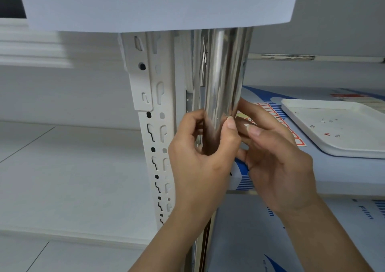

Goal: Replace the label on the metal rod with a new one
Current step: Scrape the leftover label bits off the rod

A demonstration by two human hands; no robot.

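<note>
A pale shelf (343, 173) with blue printed film carries a white rectangular plastic tray (341, 125) beside a white slotted steel upright (158, 125). The shiny upright metal rod (223, 73) stands beside it, gripped by the left hand (200, 152); right hand (277, 157) fingertips press its side.

Head view, close, downward onto shelving (158, 125)
</note>
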